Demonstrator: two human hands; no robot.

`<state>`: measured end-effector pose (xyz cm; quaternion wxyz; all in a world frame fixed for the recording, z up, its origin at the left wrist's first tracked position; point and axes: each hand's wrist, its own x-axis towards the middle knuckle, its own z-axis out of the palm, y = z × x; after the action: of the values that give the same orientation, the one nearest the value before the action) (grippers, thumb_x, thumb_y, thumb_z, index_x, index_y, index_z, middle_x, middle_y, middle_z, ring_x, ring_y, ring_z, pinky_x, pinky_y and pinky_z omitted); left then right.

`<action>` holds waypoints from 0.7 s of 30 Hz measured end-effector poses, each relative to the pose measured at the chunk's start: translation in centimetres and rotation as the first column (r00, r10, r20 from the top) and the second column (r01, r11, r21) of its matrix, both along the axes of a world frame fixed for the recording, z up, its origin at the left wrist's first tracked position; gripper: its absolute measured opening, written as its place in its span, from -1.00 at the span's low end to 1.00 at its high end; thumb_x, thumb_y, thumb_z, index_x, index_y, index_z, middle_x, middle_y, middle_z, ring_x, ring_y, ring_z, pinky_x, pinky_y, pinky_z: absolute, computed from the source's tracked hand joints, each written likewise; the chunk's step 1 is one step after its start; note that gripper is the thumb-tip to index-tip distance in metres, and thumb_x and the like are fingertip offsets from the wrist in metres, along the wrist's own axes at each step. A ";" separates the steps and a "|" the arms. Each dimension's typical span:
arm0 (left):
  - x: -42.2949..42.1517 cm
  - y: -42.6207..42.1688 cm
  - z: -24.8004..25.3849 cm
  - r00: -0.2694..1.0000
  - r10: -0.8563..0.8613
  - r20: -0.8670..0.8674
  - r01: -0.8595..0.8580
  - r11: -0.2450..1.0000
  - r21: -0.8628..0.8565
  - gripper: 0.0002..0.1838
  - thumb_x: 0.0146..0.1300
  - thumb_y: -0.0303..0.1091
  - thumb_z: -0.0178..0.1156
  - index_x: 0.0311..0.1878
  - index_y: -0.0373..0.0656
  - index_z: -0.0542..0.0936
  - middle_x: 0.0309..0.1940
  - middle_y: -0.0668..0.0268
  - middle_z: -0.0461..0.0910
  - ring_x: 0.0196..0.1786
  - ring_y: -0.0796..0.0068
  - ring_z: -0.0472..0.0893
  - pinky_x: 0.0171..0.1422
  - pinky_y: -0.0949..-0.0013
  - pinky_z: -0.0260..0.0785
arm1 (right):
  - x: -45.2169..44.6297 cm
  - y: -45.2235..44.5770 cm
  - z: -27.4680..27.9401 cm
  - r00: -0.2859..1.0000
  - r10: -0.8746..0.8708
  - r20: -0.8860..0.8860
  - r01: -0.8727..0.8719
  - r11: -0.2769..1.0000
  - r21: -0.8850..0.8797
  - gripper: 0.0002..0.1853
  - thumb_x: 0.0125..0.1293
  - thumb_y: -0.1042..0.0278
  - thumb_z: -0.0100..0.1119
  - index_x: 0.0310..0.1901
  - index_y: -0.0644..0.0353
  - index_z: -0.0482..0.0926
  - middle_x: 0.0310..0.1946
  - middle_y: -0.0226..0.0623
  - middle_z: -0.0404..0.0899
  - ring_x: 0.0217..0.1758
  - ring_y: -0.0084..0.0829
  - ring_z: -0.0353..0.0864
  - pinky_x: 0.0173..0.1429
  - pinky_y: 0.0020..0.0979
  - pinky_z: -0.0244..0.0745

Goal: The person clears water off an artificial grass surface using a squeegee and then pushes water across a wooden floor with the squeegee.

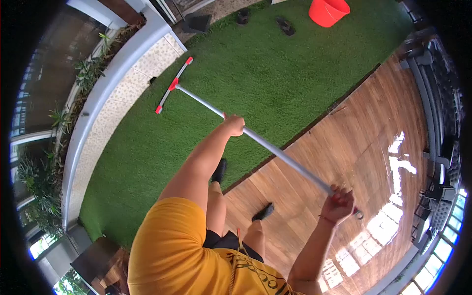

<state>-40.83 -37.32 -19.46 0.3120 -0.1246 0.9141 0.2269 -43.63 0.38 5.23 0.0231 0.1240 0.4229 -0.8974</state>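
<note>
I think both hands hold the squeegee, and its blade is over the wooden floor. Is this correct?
Not quite: the blade is over the green turf, not the wooden floor, as the head view shows. The rest is right: the left hand and the right hand both hold the squeegee.

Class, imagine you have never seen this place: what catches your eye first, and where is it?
The long floor squeegee comes first, slanting across the middle, its red-tipped head seen against the artificial turf, the left hand partway along it and the right hand near its other end. Next, the red bucket stands out at the upper right.
</note>
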 end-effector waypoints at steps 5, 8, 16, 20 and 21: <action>1.0 14.9 -0.8 0.990 -0.135 0.049 0.133 0.990 0.043 -0.80 -0.02 -0.36 0.22 -0.28 -0.05 0.70 -0.23 0.13 0.64 0.08 -0.03 0.51 0.19 -0.75 -0.23 | 3.8 16.1 0.0 0.997 -0.043 0.071 0.043 0.999 0.010 -0.62 0.36 0.32 -0.06 -0.65 0.03 0.19 -0.70 -0.45 0.17 -0.55 -0.50 0.20 -0.13 -0.29 0.26; 0.5 30.4 0.2 0.976 -0.218 -0.027 0.219 0.970 0.106 -0.74 -0.02 -0.20 0.27 -0.24 -0.04 0.69 -0.20 0.17 0.66 0.09 0.03 0.52 0.17 -0.76 -0.24 | 5.2 29.5 5.5 0.992 -0.122 0.034 0.116 0.984 0.137 -0.60 0.36 0.35 -0.07 -0.69 0.03 0.19 -0.72 -0.45 0.19 -0.56 -0.50 0.21 -0.13 -0.30 0.27; -0.7 64.0 23.0 0.882 -0.422 -0.209 0.467 0.729 0.500 -0.70 0.08 -0.27 0.15 -0.10 -0.07 0.66 -0.07 0.06 0.62 0.09 -0.03 0.55 0.20 -0.70 -0.20 | 13.9 47.4 36.4 0.696 -0.678 -0.237 0.667 0.487 0.564 -0.58 0.42 0.33 -0.07 -0.65 0.01 0.16 -0.68 -0.50 0.07 -0.54 -0.50 0.11 -0.11 -0.36 0.26; -2.1 65.8 26.4 0.860 -0.409 -0.306 0.511 0.683 0.522 -0.72 0.10 -0.30 0.11 -0.14 -0.09 0.67 -0.08 0.07 0.63 0.06 0.00 0.57 0.32 -0.41 0.00 | 14.4 50.9 41.3 0.872 -0.334 -0.359 0.483 0.709 0.513 -0.60 0.45 0.33 -0.08 -0.61 0.01 0.15 -0.66 -0.54 -0.01 -0.55 -0.55 0.04 -0.14 -0.38 0.21; -2.6 64.8 26.3 0.850 -0.376 -0.368 0.523 0.681 0.513 -0.74 0.07 -0.27 0.12 -0.22 -0.14 0.67 -0.16 0.03 0.64 0.01 0.01 0.59 0.26 -0.23 0.16 | 13.7 51.0 41.2 0.895 -0.234 -0.380 0.410 0.770 0.490 -0.60 0.45 0.32 -0.08 -0.60 0.01 0.15 -0.66 -0.54 -0.01 -0.54 -0.56 0.03 -0.15 -0.38 0.20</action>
<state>-43.45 27.47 6.84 0.2720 0.2372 0.8271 0.4308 -29.92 51.41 46.46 -0.2338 0.0606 0.6365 -0.7324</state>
